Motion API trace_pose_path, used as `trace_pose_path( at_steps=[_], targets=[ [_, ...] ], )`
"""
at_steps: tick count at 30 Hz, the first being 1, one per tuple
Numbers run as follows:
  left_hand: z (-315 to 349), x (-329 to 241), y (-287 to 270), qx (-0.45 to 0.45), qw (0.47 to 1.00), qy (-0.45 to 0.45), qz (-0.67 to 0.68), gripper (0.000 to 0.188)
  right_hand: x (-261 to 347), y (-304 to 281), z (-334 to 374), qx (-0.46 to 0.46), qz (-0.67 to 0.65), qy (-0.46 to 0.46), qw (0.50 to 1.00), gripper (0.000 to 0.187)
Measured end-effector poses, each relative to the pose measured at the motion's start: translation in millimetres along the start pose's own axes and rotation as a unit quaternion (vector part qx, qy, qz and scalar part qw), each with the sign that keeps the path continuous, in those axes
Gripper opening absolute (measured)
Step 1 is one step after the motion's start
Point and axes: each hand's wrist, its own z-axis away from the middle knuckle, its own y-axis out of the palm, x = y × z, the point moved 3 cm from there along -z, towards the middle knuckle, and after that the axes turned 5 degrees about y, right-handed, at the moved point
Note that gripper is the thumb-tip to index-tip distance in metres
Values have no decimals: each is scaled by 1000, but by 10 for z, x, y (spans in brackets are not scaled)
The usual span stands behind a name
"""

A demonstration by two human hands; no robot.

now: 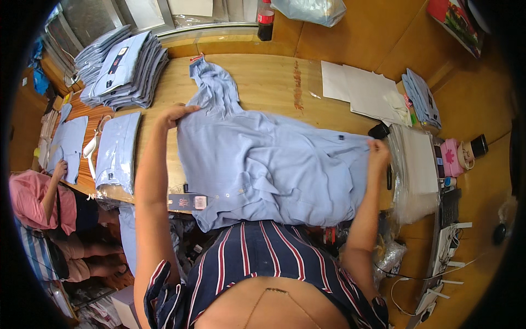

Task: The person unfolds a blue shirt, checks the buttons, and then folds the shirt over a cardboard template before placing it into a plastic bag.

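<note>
A light blue shirt (263, 159) lies spread and wrinkled across the wooden table in front of me. One sleeve stretches away toward the far side, with a small red piece at its cuff. My left hand (182, 113) pinches the shirt's edge near the base of that sleeve. At the right end, my right hand (378, 155) grips the other edge of the cloth. A dark tag with a white label (188, 202) hangs by the buttons at the near left. The shirt's near edge reaches my body.
Folded blue shirts (129, 71) are stacked at the back left, near a bagged shirt (118, 151). White paper sheets (364, 90) and clear plastic bags (412, 170) lie to the right. A cola bottle (266, 21) stands at the back. Another person (41, 200) handles a shirt on the left.
</note>
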Motion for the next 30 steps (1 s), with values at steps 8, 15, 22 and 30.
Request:
trace_pose_path(
  at_steps=[8, 15, 22, 30],
  targets=[
    [301, -29, -196, -12, 992, 57, 111, 34, -423, 163, -597, 118, -257, 147, 948, 27],
    [736, -398, -310, -3, 991, 133, 26, 18, -43, -277, -1057, 214, -573, 169, 773, 38],
    [1343, -1374, -825, -202, 928, 206, -235, 43, 1164, -1263, -1012, 472, 13, -295, 831, 73],
    [2375, -2752, -1567, -197, 850, 291, -393, 58, 1721, -2408, -1957, 106, 85, -373, 918, 32]
  ],
)
